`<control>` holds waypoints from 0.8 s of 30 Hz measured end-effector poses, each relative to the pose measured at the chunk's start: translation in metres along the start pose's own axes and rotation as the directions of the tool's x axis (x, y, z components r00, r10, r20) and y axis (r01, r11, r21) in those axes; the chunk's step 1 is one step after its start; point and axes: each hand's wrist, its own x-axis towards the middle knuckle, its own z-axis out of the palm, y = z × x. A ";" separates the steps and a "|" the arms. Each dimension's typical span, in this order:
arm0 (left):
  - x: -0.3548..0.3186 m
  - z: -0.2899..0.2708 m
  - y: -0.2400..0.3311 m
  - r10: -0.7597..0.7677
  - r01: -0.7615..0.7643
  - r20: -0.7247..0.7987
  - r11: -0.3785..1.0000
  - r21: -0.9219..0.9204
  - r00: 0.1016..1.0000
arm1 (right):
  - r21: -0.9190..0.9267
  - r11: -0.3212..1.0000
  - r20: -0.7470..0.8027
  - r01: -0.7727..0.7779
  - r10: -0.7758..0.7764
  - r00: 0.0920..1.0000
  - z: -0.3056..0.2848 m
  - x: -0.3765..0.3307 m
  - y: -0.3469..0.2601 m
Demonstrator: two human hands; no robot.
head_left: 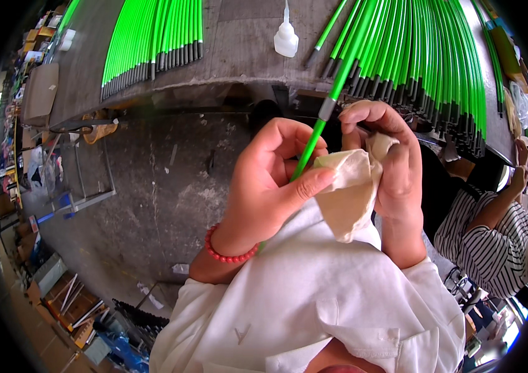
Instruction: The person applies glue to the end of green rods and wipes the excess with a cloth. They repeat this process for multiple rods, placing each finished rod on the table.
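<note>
A bright green rod (346,78) with a grey metal collar (326,109) slants from the table toward my chest. My left hand (257,174), with a red bead bracelet on its wrist, is closed around the rod's lower part. Its thumb also presses against the edge of a cream cloth (346,202). On the other side, my right hand (397,171) is closed on the bunched cloth, its fingers curled beside the rod. The cloth hangs in folds between both hands, and some fingertips are hidden behind it.
Green rods with dark ends lie in rows on the table (239,56), one group on the left (152,43) and a larger one on the right (413,56). A white nozzle bottle (286,41) stands between them. A person in a striped top (494,239) works at right.
</note>
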 end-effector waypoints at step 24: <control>-0.004 0.008 -0.008 0.090 -0.081 0.056 0.987 -0.142 0.994 | 0.236 0.971 -0.077 0.025 -0.007 0.997 0.020 -0.005 -0.002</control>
